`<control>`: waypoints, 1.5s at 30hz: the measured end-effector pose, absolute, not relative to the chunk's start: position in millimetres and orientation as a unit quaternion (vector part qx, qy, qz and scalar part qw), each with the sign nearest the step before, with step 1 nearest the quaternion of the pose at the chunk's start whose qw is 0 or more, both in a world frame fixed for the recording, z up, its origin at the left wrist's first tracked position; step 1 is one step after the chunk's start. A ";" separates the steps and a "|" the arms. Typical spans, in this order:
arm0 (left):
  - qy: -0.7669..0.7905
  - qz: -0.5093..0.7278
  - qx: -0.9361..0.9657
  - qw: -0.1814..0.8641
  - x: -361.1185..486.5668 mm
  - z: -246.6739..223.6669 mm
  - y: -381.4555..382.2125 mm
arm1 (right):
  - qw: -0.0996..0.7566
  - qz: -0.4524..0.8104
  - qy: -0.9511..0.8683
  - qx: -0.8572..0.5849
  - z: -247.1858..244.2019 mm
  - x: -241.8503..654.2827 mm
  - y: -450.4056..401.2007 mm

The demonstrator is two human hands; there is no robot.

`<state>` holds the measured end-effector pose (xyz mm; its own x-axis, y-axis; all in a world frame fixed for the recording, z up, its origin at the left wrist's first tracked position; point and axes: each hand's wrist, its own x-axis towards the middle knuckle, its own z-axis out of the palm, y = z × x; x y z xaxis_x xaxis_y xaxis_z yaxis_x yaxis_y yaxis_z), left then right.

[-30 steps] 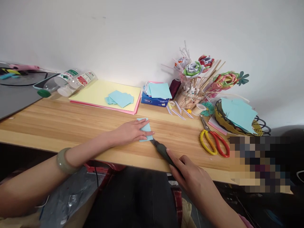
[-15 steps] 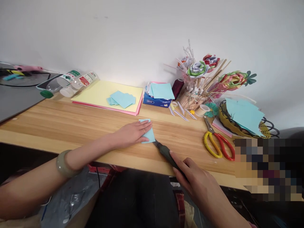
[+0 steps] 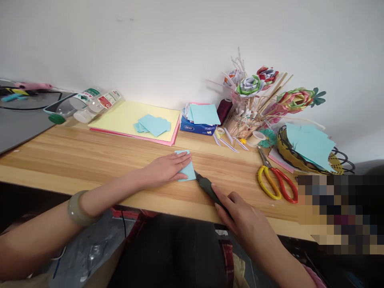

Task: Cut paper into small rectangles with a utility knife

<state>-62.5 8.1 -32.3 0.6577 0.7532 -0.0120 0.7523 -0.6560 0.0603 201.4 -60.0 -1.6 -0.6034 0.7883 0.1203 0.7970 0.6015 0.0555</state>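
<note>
My left hand (image 3: pixel 163 169) lies flat with its fingers stretched over a small piece of light blue paper (image 3: pixel 189 171), pressing it to the wooden table (image 3: pixel 114 156). Part of that paper is hidden under the fingers. My right hand (image 3: pixel 243 218) is closed around the dark green handle of a utility knife (image 3: pixel 207 189). Its narrow dark tip points up and left, at the right edge of the paper. Further right, scissors (image 3: pixel 268 174) with one yellow and one red handle rest on the tabletop.
Blue paper squares (image 3: pixel 154 125) lie on a yellow sheet (image 3: pixel 126 116). Behind stand a blue tissue box (image 3: pixel 196 128) topped with more squares and a holder of paper flowers (image 3: pixel 244 124). A woven basket (image 3: pixel 283 148) is at right; plastic bottles (image 3: pixel 93 106) are at left.
My right hand and the knife have moved slightly up and left, bringing the tip closer along the paper's right edge. My left hand stays on the paper.
</note>
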 end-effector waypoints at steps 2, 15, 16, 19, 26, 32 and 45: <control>0.415 0.008 0.909 0.031 -62.4 -32.6 8.1 | 0.031 -0.044 -0.891 -0.450 -1.5 200.2 -58.2; 0.463 0.021 0.886 0.008 -61.0 -36.3 6.4 | -0.010 -0.034 -0.881 -0.472 0.9 191.9 -47.8; 0.466 0.016 0.885 0.014 -61.1 -36.8 6.7 | -0.009 -0.036 -0.880 -0.473 0.8 191.3 -46.7; 0.471 0.001 0.882 0.027 -60.7 -37.5 7.7 | -0.006 -0.039 -0.880 -0.473 0.0 189.6 -43.4; 0.480 -0.016 0.876 0.030 -57.9 -33.6 7.6 | -0.027 -0.034 -0.871 -0.489 2.0 182.8 -35.9; 0.474 0.011 0.880 0.039 -59.4 -37.1 8.0 | -0.040 -0.039 -0.868 -0.494 6.5 175.6 -26.6; 0.478 0.007 0.878 0.037 -57.8 -34.7 7.3 | -0.066 -0.019 -0.853 -0.517 13.0 161.1 -10.2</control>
<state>-57.8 7.3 -34.7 0.5438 0.8389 -0.0233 0.8379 -0.5411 0.0718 161.1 -10.2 13.0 -0.4569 0.8847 -0.0926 0.8796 0.4649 0.1012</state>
